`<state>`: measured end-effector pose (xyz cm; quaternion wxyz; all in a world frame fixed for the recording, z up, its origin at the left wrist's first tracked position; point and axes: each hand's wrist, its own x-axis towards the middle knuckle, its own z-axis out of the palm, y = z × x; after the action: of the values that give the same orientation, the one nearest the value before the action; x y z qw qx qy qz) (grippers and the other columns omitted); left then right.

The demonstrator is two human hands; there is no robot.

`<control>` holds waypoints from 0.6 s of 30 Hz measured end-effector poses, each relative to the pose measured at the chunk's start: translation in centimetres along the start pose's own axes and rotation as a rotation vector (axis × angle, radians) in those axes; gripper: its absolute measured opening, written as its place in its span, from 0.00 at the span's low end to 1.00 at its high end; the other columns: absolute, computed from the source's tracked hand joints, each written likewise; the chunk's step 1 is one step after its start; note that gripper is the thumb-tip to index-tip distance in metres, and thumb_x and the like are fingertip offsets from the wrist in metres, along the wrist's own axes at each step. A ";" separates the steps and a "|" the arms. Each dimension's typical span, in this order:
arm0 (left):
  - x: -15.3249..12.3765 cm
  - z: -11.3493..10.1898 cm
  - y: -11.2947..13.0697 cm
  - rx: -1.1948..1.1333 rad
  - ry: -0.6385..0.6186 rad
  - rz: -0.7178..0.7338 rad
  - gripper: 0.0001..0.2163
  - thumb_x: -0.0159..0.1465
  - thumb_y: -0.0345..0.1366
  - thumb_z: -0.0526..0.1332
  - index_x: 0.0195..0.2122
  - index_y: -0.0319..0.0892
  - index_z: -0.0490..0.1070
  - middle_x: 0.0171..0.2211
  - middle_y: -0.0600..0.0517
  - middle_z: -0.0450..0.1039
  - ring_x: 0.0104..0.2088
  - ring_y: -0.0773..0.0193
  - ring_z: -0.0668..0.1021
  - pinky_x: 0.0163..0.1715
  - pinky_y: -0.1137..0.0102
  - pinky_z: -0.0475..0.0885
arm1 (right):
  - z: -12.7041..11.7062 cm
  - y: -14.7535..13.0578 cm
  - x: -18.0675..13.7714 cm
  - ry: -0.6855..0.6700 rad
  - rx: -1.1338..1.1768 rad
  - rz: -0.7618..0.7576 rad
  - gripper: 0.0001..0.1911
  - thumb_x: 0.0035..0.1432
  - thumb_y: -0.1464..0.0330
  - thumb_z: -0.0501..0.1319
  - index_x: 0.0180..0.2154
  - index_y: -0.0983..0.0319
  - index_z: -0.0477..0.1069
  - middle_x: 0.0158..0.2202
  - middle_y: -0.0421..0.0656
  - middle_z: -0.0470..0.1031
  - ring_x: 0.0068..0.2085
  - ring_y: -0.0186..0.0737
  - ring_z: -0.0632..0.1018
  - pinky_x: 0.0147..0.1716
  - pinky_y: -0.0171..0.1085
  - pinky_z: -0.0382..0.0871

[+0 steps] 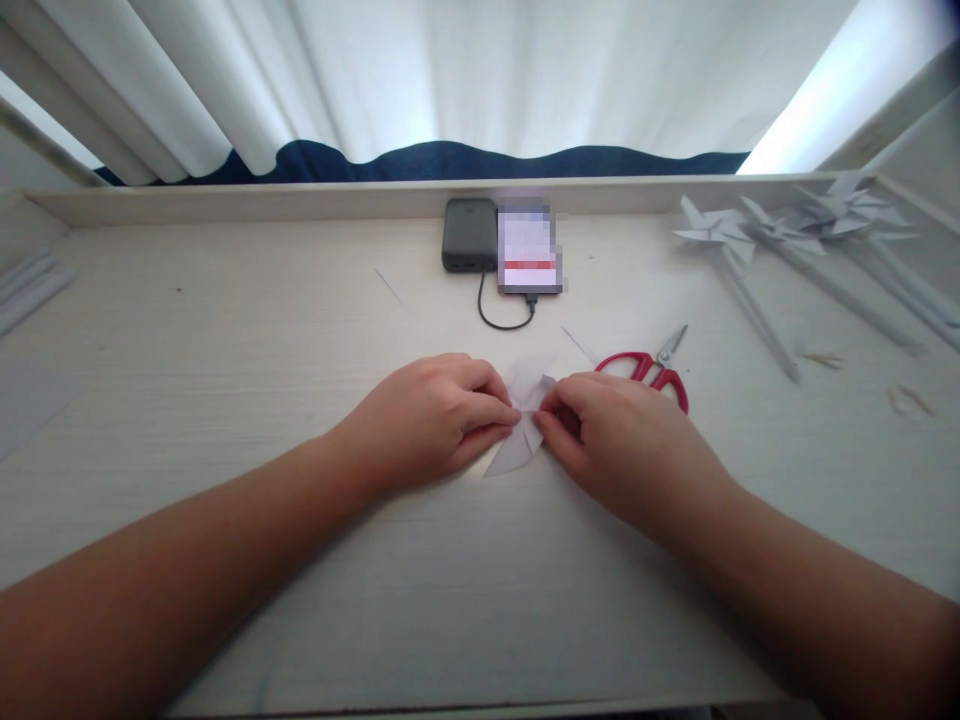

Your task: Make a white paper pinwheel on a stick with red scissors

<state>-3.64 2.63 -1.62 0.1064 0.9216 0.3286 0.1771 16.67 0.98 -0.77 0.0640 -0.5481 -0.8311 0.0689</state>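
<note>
A white paper pinwheel head (517, 455), partly folded, is held just above the table between my two hands. My left hand (442, 415) pinches its left side near the centre, thumb and fingers pressed together. From the other side my right hand (607, 415) grips a folded blade close to the middle. The fingertips hide the pinwheel's centre. Just beyond my right hand lie red-handled scissors (643, 368), their blades pointing away to the right.
Several finished paper pinwheels (716, 232) on rolled paper sticks lie at the back right, with small toothpick-like pieces (823, 358) nearby. A black power bank (470, 236) is cabled to a phone (528, 245). Paper rolls (34, 285) and a paper sheet (37, 400) rest at the left.
</note>
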 end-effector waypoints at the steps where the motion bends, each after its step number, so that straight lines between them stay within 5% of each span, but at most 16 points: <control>1: 0.0 0.0 0.0 -0.001 0.000 -0.004 0.10 0.65 0.37 0.57 0.39 0.47 0.79 0.39 0.51 0.77 0.37 0.63 0.76 0.38 0.67 0.70 | 0.0 0.0 0.0 0.006 -0.008 0.004 0.12 0.60 0.64 0.55 0.27 0.60 0.68 0.28 0.42 0.76 0.27 0.41 0.72 0.23 0.38 0.51; 13: 0.0 -0.2 0.3 0.004 -0.008 -0.011 0.10 0.65 0.37 0.58 0.39 0.47 0.79 0.40 0.52 0.78 0.39 0.63 0.77 0.39 0.68 0.71 | -0.4 -0.2 0.3 0.024 -0.035 0.037 0.12 0.59 0.64 0.56 0.27 0.60 0.72 0.26 0.43 0.76 0.28 0.42 0.74 0.23 0.37 0.51; 18: 0.0 -0.1 0.5 0.040 -0.033 -0.017 0.12 0.66 0.37 0.56 0.48 0.48 0.75 0.42 0.51 0.76 0.40 0.61 0.75 0.41 0.66 0.71 | -0.5 -0.1 0.4 0.021 -0.012 0.046 0.13 0.59 0.62 0.56 0.27 0.57 0.74 0.26 0.40 0.77 0.28 0.42 0.74 0.23 0.37 0.53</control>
<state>-3.40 2.26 -1.43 0.0949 0.9235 0.3380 0.1545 16.49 1.28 -0.24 0.0677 -0.5682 -0.8179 0.0597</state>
